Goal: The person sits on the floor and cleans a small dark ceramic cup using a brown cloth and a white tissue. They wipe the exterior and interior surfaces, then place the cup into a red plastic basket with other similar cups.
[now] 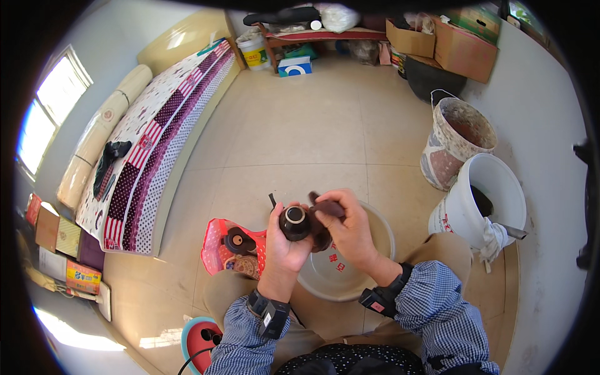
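Note:
My left hand [287, 248] grips a dark, glossy rounded vessel [296, 226] with a pale ring around its upward-facing end. My right hand [349, 234] pinches a dark brown piece [330, 208] against or just beside the vessel; blur leaves its kind unclear. A second rounded dark part shows between the hands, partly hidden by the fingers. Beneath both hands stands a translucent plastic basin [370, 272] with red writing on it. Left of it, an open red bag with white dots [213, 243] contains a dark lidded item [240, 241] and round patterned pieces [246, 266].
A white bucket [450, 206] with a cloth [492, 243] over its rim and a stained bucket [433, 159] stand at right. A turquoise-rimmed red basin [192, 342] is by my left knee. A bed [140, 183] lines the left; cardboard boxes [464, 51] sit far right.

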Tool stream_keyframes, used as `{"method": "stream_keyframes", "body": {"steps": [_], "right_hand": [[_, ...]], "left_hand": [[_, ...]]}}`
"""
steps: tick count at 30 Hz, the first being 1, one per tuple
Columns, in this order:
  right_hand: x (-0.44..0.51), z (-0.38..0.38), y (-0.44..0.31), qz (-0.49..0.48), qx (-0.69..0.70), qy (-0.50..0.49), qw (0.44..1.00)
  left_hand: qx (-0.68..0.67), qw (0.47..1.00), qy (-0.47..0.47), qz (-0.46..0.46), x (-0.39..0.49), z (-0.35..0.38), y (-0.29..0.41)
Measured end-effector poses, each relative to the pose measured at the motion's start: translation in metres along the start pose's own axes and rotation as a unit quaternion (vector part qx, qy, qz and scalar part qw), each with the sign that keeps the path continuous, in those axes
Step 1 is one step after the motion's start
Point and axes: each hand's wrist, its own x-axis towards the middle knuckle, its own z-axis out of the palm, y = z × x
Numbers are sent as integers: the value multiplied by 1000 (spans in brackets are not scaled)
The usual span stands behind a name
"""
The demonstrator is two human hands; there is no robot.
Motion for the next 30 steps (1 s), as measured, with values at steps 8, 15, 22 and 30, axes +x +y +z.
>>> {"method": "stream_keyframes", "body": {"steps": [8, 15, 22, 30], "right_hand": [[-13, 7, -13, -105, -93, -154, 978], [26, -32, -15, 187, 346, 12, 920], [32, -46, -24, 194, 296, 28, 935], [27, -38, -21, 186, 245, -26, 951]], "left_hand": [[146, 986, -14, 75, -1, 4, 0], [253, 965, -63, 0, -14, 20, 13], [552, 823, -109, 78, -22, 27, 7], [568, 780, -193, 175, -25, 35, 6]]}}
